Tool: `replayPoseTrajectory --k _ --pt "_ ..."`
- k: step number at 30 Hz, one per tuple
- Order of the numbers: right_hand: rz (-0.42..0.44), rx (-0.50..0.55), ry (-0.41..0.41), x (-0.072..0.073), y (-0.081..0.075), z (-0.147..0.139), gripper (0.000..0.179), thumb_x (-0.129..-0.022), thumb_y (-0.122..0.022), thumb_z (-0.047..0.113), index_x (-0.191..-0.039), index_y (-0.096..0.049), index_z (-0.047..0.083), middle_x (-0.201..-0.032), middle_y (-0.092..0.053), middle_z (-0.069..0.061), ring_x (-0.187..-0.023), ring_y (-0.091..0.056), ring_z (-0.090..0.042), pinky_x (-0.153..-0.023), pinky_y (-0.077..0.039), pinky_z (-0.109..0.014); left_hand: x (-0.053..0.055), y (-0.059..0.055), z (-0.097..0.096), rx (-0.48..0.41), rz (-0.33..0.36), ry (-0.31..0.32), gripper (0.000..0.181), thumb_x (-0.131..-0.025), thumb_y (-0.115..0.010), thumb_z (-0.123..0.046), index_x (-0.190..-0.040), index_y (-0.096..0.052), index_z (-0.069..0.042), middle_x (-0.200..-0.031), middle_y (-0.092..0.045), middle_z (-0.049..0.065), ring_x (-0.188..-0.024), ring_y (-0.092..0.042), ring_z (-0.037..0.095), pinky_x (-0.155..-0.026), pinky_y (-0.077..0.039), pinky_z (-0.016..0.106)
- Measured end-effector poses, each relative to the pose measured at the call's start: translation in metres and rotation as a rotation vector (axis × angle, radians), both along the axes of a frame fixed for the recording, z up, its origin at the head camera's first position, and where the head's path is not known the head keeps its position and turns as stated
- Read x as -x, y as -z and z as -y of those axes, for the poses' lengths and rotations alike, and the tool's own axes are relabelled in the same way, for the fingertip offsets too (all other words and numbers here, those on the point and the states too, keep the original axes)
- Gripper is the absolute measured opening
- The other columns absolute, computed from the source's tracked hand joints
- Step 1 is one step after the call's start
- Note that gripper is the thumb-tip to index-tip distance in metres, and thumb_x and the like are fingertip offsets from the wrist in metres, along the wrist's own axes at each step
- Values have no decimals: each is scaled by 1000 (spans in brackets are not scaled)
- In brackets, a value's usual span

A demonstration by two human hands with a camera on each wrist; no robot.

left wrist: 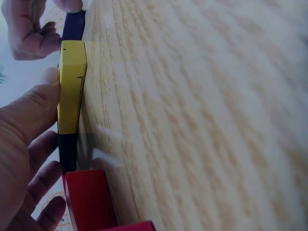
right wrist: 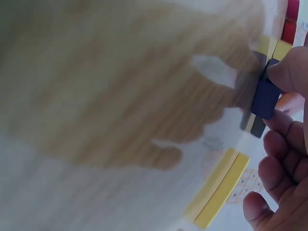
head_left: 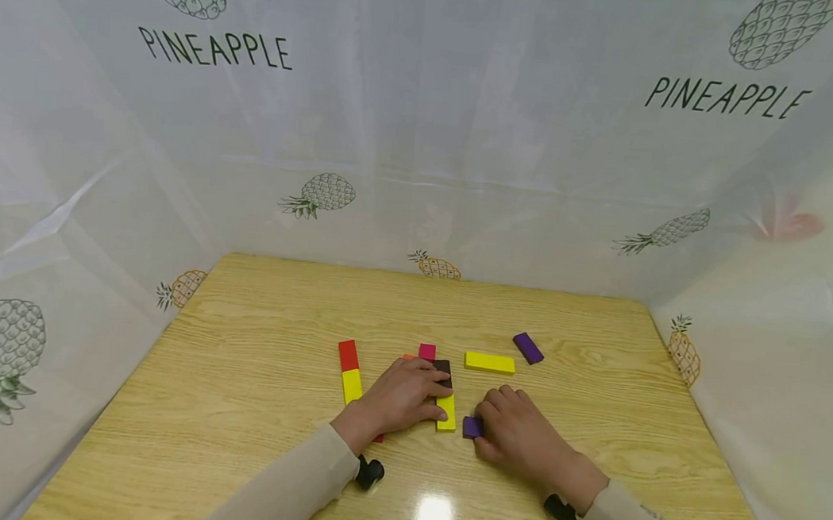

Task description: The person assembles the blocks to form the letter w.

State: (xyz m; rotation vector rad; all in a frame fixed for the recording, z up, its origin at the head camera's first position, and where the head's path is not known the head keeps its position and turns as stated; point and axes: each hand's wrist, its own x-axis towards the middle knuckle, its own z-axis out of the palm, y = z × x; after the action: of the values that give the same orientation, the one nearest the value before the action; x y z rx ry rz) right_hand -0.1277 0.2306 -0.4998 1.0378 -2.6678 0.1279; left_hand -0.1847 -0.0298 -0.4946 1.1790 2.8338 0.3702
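My left hand (head_left: 404,394) lies with spread fingers over a yellow block (head_left: 446,417) and a black block (head_left: 442,368), which stand end to end. In the left wrist view its thumb touches the yellow block's upper side, and other fingers are beside the black one. My right hand (head_left: 520,435) pinches a small purple block (right wrist: 266,98) between thumb and index finger, low over the table just right of the yellow block. Magenta (head_left: 427,351) and orange (head_left: 407,357) blocks show past the left hand, which hides part of the arrangement.
Left of the left hand, a red block (head_left: 348,355) and a yellow block (head_left: 352,383) form a line. Another yellow block (head_left: 490,364) and a purple block (head_left: 529,348) lie loose beyond the right hand. A pineapple-print sheet surrounds the wooden table (head_left: 255,322).
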Motion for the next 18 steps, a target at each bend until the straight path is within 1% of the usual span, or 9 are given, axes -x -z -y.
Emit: replayPoseTrajectory --k 4,9,13,18 --pt "-11 9 -37 -5 0 5 23 -85 -79 34 -98 -68 19 -96 -58 10 -86 -46 -9 -75 -38 -28 0 0 1 -3 -3 2 46 -99 -68 -53 -140 -71 -31 -153 -60 -11 -145 -49 19 -122 -36 48" --pt "-45 14 -75 -9 0 9 25 -84 -80 35 -98 -68 18 -96 -59 9 -86 -46 -9 -75 -39 -28 1 1 1 -3 -15 7 46 -99 -69 -53 -140 -71 -32 -152 -60 -11 -144 -50 19 -122 -36 45" --pt "-51 7 -84 -10 1 10 27 -84 -81 37 -99 -68 18 -97 -59 8 -87 -46 -10 -75 -41 -29 1 2 1 -5 -15 7 46 -99 -68 -53 -140 -71 -32 -153 -60 -11 -145 -49 19 -122 -36 44" --pt "-27 -18 -75 -11 1 11 27 -87 -80 40 -100 -68 19 -98 -58 9 -88 -46 -9 -76 -42 -30 1 2 1 -2 -6 3 47 -99 -68 -53 -140 -71 -32 -153 -60 -11 -145 -49 19 -122 -36 45"
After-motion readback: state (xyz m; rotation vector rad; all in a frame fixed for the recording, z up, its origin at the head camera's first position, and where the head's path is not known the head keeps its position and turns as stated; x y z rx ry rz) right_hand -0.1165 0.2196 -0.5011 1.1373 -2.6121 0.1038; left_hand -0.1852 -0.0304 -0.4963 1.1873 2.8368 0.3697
